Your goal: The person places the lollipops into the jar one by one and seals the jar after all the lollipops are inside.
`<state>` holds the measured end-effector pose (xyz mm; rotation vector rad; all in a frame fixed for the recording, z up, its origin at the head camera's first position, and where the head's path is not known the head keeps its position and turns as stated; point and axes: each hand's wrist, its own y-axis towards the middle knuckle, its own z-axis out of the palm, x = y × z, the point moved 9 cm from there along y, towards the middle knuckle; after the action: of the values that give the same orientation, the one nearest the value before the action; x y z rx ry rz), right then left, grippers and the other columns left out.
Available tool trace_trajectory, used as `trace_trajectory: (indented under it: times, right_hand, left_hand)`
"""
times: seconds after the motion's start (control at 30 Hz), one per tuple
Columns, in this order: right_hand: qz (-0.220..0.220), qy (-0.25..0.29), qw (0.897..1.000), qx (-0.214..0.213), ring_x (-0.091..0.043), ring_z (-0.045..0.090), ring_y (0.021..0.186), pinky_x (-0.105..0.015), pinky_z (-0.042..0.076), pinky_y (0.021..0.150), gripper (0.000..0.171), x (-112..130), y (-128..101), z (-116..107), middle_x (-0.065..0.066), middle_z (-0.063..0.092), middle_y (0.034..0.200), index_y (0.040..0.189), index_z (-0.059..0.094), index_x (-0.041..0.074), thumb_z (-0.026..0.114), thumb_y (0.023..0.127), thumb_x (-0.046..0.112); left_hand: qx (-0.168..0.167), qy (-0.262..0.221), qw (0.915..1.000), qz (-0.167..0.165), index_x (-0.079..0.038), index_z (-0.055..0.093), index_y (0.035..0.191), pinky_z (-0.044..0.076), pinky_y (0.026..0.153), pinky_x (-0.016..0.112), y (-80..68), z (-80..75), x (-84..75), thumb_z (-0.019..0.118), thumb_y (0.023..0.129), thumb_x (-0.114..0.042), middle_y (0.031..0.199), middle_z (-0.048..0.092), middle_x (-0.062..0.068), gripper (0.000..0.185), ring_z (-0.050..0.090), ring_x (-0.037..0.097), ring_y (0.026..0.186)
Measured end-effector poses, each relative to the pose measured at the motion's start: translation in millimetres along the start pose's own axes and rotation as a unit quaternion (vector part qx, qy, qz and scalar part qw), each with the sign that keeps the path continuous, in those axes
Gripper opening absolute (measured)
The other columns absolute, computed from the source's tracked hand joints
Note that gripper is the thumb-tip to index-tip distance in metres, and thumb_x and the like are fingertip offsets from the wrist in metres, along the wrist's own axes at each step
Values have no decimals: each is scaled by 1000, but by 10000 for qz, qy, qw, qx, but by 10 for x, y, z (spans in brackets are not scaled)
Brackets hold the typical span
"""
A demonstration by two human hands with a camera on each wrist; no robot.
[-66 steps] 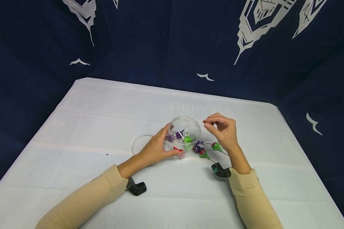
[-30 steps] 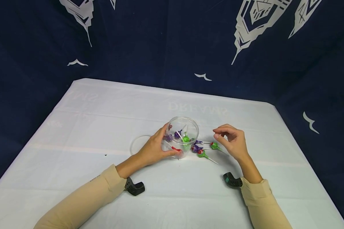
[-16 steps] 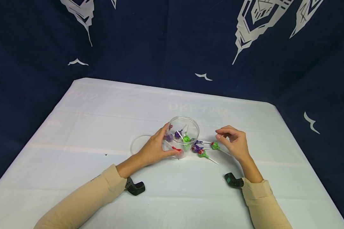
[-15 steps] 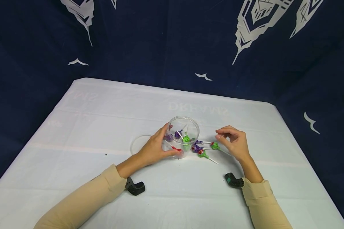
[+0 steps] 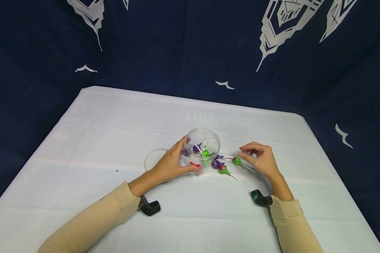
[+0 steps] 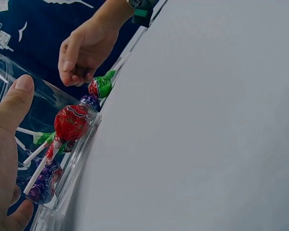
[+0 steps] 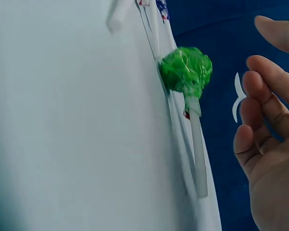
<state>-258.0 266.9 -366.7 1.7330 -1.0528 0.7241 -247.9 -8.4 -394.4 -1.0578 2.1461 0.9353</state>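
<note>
Three wrapped lollipops lie on the table at the centre of the head view: a green lollipop (image 5: pixel 237 161) farthest right, a second green one (image 5: pixel 222 170) below and left of it, and a purple one (image 5: pixel 216 163) beside the jar. Inside the clear plastic jar (image 5: pixel 202 140) roughly four more show, purple, green and red, though the curved wall blurs the count. One clear lid (image 5: pixel 152 159) lies flat left of the jar.

The table carries a white cloth (image 5: pixel 114 133) with faint mirrored lettering; a dark blue drape with white patterns hangs behind it across the top of the frame.

The left hand (image 5: pixel 171 163) wraps the jar's left side, fingers curled on the wall and thumb at its base. The right hand (image 5: pixel 259 160) hovers just right of the green lollipop, fingers loosely bent with thumb and forefinger apart, holding nothing. In the right wrist view the green lollipop (image 7: pixel 185 71) sits in the upper middle, its stick running down beside the fingertips (image 7: pixel 245 139), close but not touching
</note>
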Motion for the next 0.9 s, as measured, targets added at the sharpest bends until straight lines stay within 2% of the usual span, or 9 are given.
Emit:
trace_trajectory:
  times: [0.1,0.27,0.4,0.6,0.9]
  right_hand:
    - [210,-352,9990,202,-8,55,71,-19,46,63,14,10,-8,10,-23,68,82,87,69,-17,72,74,-21]
    - [467,-979,9926,547,-10,55,69,-21,45,61,11,163,-17,54,-17,68,79,87,70,-15,74,77,-14]
    - [608,-1241,9878,718,-11,58,70,-21,46,63,9,177,-37,48,-18,68,78,87,71,-12,74,79,-10]
    - [962,-1414,9807,948,-9,60,70,-18,50,66,11,77,-76,1,-18,69,80,88,72,-11,75,80,-5]
    - [1213,-1386,9738,1332,-9,56,65,-19,47,59,8,33,-114,16,-13,68,75,84,72,-9,77,77,-7]
  left_hand:
    - [-11,-3,10000,24,-4,22,155,42,106,45,-1,-2,-2,86,77,-37,150,40,17,107,54,29,122]
    - [0,-1,10000,1,-5,21,155,42,105,45,-3,-1,2,86,76,-39,149,42,16,108,55,29,120]
    - [14,-10,10000,-17,-5,21,156,42,105,45,-2,3,7,86,76,-39,149,42,16,108,55,29,120]
    - [11,-58,10000,-58,-6,21,156,40,107,45,-6,7,15,86,76,-38,151,40,15,108,52,29,124]
    - [9,-30,9999,-131,-5,21,156,41,106,46,-10,11,30,87,76,-39,151,40,16,109,53,30,124]
